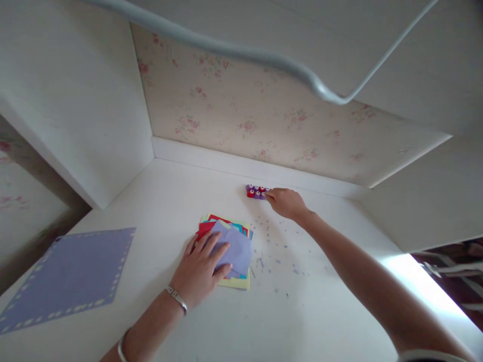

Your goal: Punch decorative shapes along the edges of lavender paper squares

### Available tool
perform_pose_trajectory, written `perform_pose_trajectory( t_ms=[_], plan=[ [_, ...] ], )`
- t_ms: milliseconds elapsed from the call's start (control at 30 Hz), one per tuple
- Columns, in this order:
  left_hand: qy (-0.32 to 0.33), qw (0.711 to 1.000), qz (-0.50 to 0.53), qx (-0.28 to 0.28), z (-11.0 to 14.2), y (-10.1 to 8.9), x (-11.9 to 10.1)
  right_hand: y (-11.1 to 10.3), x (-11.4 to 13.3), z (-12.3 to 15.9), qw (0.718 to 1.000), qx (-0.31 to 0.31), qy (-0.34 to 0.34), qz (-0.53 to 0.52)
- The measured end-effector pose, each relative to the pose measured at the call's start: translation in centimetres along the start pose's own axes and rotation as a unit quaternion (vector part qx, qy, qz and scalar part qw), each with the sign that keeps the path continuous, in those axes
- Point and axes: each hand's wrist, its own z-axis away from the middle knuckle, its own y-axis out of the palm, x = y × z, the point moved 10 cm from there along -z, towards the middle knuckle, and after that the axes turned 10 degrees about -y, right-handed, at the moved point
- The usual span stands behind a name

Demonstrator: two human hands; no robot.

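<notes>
White tabletop (181, 188): floral wallpaper (226, 100) behind.
Red-purple cluster (257, 192): 2 rows, far side, long axis left-right, just left of our right fingertips.
Right hand (289, 203): nearer the cluster, fingers bunched at its right end; we can't tell if they pinch.
Left hand (196, 274): fingers spread on our paper stack (238, 251).
Lilac sheet (75, 274): left.

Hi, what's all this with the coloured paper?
The person's left hand lies on a messy stack of coloured paper, lilac on top. Their right hand is reaching to a small cluster of red and purple pieces near the wall. Small scraps are scattered on the white table, and a lilac sheet with a cut-out border lies to the left.
</notes>
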Motion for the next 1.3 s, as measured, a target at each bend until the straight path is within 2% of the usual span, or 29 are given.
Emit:
perform_pose_trajectory(
  t_ms=[67, 167, 233, 300, 433, 500, 600, 733, 833, 933, 1100, 1200, 1300],
  plan=[
    [0.007, 1.000, -0.003, 0.000, 0.0, 0.1, -0.1, 0.9, -3.9, 3.1, 0.999, 0.005, 0.040, 0.001],
    [0.012, 1.000, -0.002, 0.000, -0.1, 0.3, -0.1, 3.6, -11.4, 8.9, 0.990, 0.069, 0.121, 0.010],
    [0.014, 1.000, -0.006, 0.002, -0.2, 0.5, 0.0, 4.9, -15.6, 12.9, 0.985, 0.096, 0.146, 0.011],
    [0.016, 1.000, -0.013, 0.005, -0.2, 0.7, 0.0, 5.8, -18.8, 16.6, 0.980, 0.116, 0.160, 0.011],
    [0.021, 1.000, -0.021, 0.006, -0.3, 1.0, 0.0, 7.6, -21.9, 22.4, 0.975, 0.147, 0.167, -0.002],
    [0.021, 0.999, -0.024, 0.007, -0.3, 1.0, 0.1, 8.6, -22.3, 24.0, 0.973, 0.156, 0.167, -0.013],
    [0.020, 0.999, -0.032, 0.009, -0.3, 1.1, 0.1, 9.8, -22.6, 25.1, 0.973, 0.154, 0.169, -0.022],
    [0.022, 0.999, -0.035, 0.011, -0.3, 1.1, 0.1, 9.9, -22.4, 24.3, 0.979, 0.126, 0.159, -0.015],
    [0.022, 0.999, -0.031, 0.009, -0.2, 1.1, 0.2, 8.8, -21.8, 22.6, 0.986, 0.091, 0.140, -0.011],
    [0.023, 0.999, -0.034, 0.012, -0.2, 1.3, 0.2, 7.2, -20.2, 19.8, 0.991, 0.053, 0.121, -0.011],
    [0.017, 0.999, -0.033, 0.015, -0.2, 1.2, 0.1, 5.1, -14.7, 12.4, 0.996, 0.009, 0.084, -0.029],
    [0.015, 0.999, -0.026, 0.010, -0.2, 1.0, 0.1, 4.5, -10.5, 7.5, 0.998, 0.006, 0.050, -0.043],
    [0.015, 1.000, -0.027, 0.006, -0.1, 0.9, 0.0, 4.4, -7.6, 3.7, 0.998, 0.013, 0.037, -0.049]
  ],
)
